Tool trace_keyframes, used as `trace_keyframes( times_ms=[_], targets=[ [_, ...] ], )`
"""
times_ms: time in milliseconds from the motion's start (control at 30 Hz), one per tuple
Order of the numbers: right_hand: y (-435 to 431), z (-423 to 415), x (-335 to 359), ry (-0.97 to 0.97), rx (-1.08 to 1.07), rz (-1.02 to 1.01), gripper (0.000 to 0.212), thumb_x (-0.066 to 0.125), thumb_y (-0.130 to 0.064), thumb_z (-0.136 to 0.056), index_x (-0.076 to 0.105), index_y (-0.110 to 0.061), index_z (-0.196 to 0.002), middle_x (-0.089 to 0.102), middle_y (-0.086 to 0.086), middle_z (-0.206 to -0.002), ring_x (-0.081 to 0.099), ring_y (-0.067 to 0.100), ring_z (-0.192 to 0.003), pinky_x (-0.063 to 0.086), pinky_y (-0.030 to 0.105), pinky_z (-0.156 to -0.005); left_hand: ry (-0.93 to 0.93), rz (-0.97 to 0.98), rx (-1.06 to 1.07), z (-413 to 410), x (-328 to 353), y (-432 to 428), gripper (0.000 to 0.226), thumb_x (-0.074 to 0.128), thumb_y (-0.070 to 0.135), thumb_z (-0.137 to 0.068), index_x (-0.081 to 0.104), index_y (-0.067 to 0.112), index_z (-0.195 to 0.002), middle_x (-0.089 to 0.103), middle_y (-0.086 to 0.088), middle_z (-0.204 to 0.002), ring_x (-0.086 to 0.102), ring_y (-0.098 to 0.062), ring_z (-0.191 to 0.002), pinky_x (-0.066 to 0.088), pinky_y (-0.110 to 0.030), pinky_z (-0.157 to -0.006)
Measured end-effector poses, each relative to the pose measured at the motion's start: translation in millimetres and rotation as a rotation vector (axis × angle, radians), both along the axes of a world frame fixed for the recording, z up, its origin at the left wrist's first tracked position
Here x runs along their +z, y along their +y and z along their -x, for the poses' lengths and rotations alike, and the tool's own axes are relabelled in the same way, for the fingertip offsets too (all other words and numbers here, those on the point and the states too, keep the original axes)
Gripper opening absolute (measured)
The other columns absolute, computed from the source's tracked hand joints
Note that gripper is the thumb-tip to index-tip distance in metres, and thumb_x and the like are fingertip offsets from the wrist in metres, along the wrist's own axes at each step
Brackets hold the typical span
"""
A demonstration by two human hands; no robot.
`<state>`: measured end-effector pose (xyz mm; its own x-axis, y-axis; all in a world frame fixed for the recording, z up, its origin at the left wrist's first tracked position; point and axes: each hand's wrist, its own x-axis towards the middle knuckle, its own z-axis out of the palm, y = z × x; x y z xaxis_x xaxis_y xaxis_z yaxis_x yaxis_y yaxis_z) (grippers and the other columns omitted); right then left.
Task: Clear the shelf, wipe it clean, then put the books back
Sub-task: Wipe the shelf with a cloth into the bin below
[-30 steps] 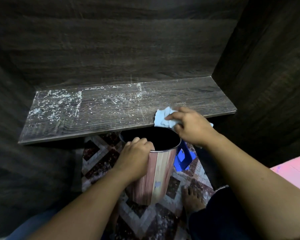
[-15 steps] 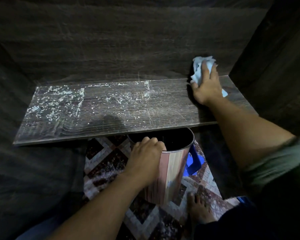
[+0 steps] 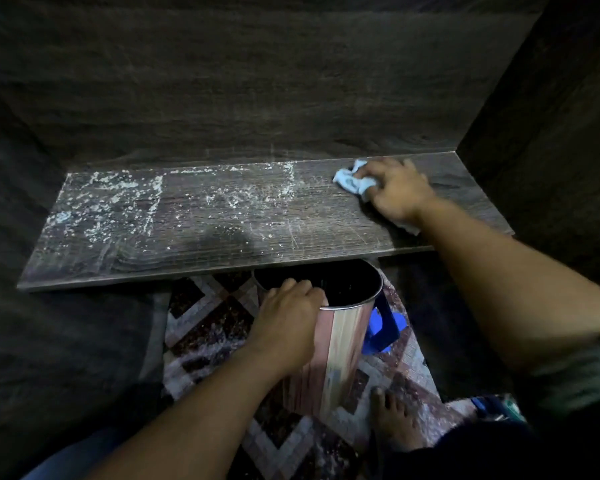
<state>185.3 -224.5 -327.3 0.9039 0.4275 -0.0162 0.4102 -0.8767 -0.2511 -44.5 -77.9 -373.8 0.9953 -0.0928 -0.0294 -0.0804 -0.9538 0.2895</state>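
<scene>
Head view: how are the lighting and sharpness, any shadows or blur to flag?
Head view: dim, walls nearly black; light catches white specks on the shelf, with a soft shadow at its front middle. Head view: right hand and cloth are motion-blurred; left hand on the bin rim is sharper.

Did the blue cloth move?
Yes. The crumpled blue cloth in the right hand went from the dark wooden shelf's front edge to its back right.

So the shelf [image 3: 326, 233] was dark grey woodgrain, white specks all over left of the right hand [image 3: 400, 194]. The cloth [image 3: 352, 180] was pale blue, the bin [image 3: 333, 358] pinkish plank-striped, the floor [image 3: 208, 327] brown-and-cream chevrons.
</scene>
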Motion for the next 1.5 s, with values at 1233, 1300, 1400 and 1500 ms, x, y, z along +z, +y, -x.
trace_keyframes(
  times_ms=[1233,1300,1400,1500],
  targets=[
    [-36,8,-22,-0.097,-0.260,0.028,0.049,0.035,-0.041,-0.100,0.032,-0.035,-0.149,0.024,0.014,-0.157,0.026,0.034,-0.141,0.025,0.044,-0.113,-0.001,0.034,0.007,14,1,18,0.027,0.048,0.019,-0.090,0.056,0.027,-0.114,0.052,0.006,-0.111,0.043,-0.017,-0.110,0.035,-0.031,-0.091],
    [-12,23,-20,-0.088,-0.101,-0.010,0.047,0.038,-0.039,-0.098,0.038,-0.038,-0.145,0.030,0.010,-0.156,0.030,0.030,-0.140,0.027,0.038,-0.111,0.007,0.032,0.003,14,0,19,0.027,0.051,0.018,-0.088,0.055,0.028,-0.113,0.051,0.007,-0.110,0.043,-0.017,-0.110,0.035,-0.030,-0.091],
    [11,55,-18,0.004,0.105,-0.095,0.056,0.036,-0.040,-0.084,0.049,-0.039,-0.138,0.037,0.005,-0.153,0.033,0.026,-0.139,0.028,0.036,-0.113,0.029,0.037,-0.009,15,2,21,0.030,0.052,0.016,-0.086,0.055,0.028,-0.114,0.051,0.007,-0.110,0.043,-0.016,-0.111,0.035,-0.030,-0.093],
    [14,83,-13,0.121,0.205,-0.191,0.058,0.038,-0.039,-0.076,0.057,-0.041,-0.130,0.043,0.002,-0.149,0.037,0.025,-0.137,0.029,0.039,-0.113,0.064,0.039,-0.024,16,9,22,0.030,0.051,0.018,-0.086,0.055,0.029,-0.113,0.052,0.007,-0.111,0.042,-0.016,-0.113,0.035,-0.031,-0.094]
  ],
)
